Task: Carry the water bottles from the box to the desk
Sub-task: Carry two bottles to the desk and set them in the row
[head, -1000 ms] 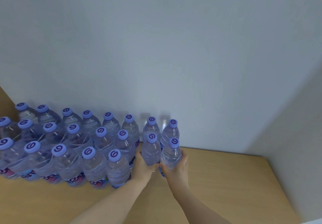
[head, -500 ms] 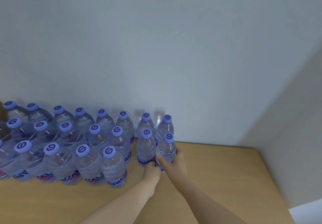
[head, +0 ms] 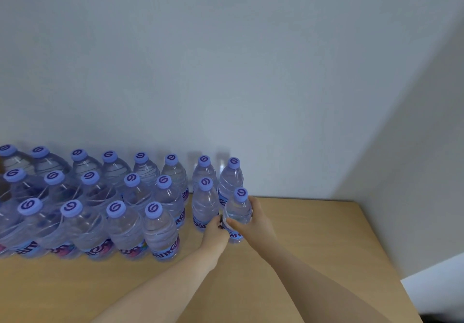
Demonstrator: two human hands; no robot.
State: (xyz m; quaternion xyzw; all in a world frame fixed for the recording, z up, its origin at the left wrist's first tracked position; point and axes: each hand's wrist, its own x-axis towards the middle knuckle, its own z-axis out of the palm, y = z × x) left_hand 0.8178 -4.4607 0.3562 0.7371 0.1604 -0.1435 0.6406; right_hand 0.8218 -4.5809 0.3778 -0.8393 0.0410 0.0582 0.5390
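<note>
Several clear water bottles with purple caps (head: 153, 232) stand in rows on the wooden desk (head: 313, 242) against the wall. At the right end of the rows my right hand (head: 258, 224) grips the front bottle (head: 237, 212) round its body, upright with its base at the desk. Just left of that bottle stands another bottle (head: 205, 204). My left hand (head: 215, 233) sits low between these two bottles, touching their lower parts. Its fingers are hidden behind the hand. The box is out of view.
A grey-white wall (head: 226, 71) rises directly behind the bottles, and a side wall (head: 414, 172) closes the right. The desk's right edge (head: 381, 252) runs diagonally toward me. Bare wood lies in front of the rows and to the right of my hands.
My left hand has slid down off the left bottle's body to its base. The right hand has kept its hold while the bottle came down to the desk. The view has shifted right.
</note>
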